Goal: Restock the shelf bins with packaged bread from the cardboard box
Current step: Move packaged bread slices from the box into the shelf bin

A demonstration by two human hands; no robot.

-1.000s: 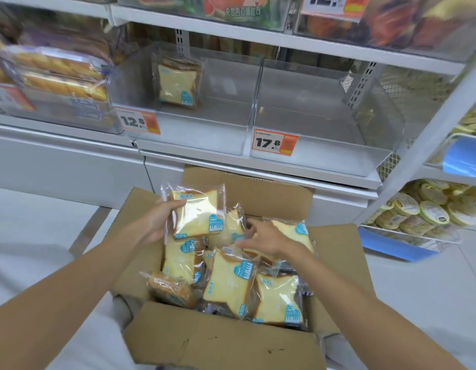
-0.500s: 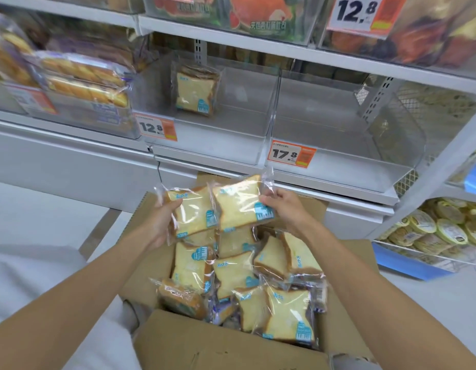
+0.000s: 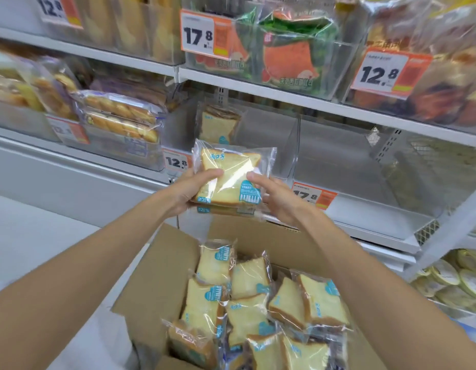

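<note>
Two soft bread packs held up at the shelf bin

The left hand (image 3: pixel 190 192) and the right hand (image 3: pixel 275 200) hold two bread packs (image 3: pixel 227 180) stacked flat, one under the other. The stack is above the cardboard box (image 3: pixel 157 265) and just in front of the clear shelf bin (image 3: pixel 269 140), where one lone pack (image 3: pixel 218 126) stands at the back. The fingers (image 3: pixel 255 178) of both hands are curled round the sides of the stack. The bread looks light and squishy, and the wrap looks shiny and slippery. So I think it is best to hold the flat sides gently, not squeeze the middle. More packs (image 3: pixel 247 297) lie in the box.
</note>
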